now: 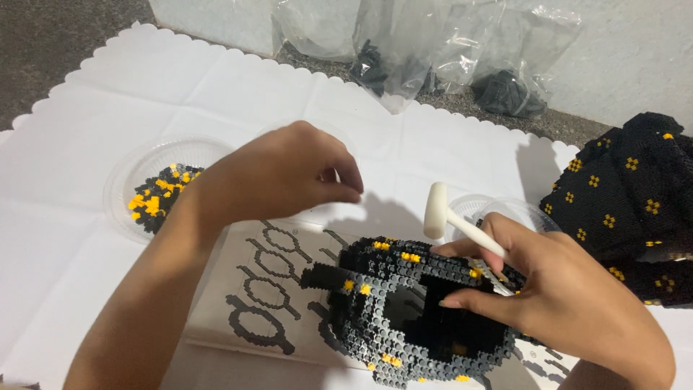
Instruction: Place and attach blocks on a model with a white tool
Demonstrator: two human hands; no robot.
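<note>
Hands over white cloth (86, 123) w/ scalloped edge, spread on the floor. Left hand (281, 177) raised above cloth, fingers curled together, thumb & fingertips pinched near each other; couldn't tell if anything small was pinched betw. them. Just left of it, clear dish (119, 191) w/ black & yellow beads (155, 196) inside. Right hand (556, 292) clamped on handle of small white mallet (451, 217), head up & tilted left, handle running under fingers. Same hand's thumb & fingers rested on rim of model (404, 310), a hollow black & grey bead-block build w/ yellow dots, sat front centre, on printed sheet (267, 289) w/ dark chain-like outlines. Second clear dish (520, 213) behind right hand, mostly hidden by it & mallet. At right edge, bigger black block piece (628, 195) w/ yellow flower-like marks, apart from model. Along back by wall, clear bags (433, 43) holding dark pieces, well apart from hands. Left forearm crossed sheet's left side diagonally; shadow of left hand fell on cloth betw. both hands.
</note>
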